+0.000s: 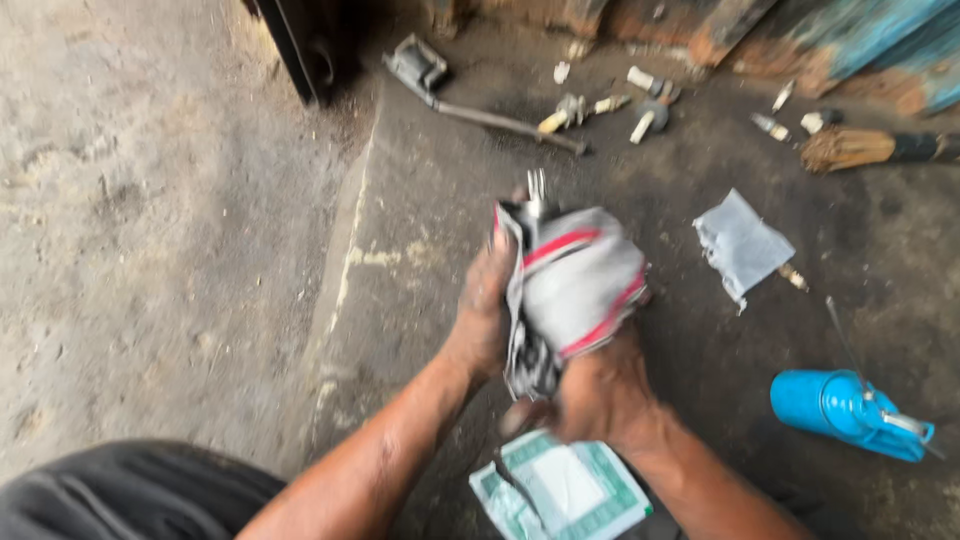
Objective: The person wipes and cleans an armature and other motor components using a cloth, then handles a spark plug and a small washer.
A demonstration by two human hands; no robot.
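A person is gripping a grey rag with red stripes [580, 285] between both hands above a dark, oily floor [420, 230]. The left hand [483, 310] is closing around its left side, the right hand [595, 395] is clasping it from below.

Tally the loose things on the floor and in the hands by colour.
Blue: 1, the oil can
Green and white: 1, the packet
White: 1, the scrap of paper
White with red stripes: 1, the cloth wrapped round a metal part, held in the left hand and right hand
Total: 4
The small parts at the top are too blurred to sort.
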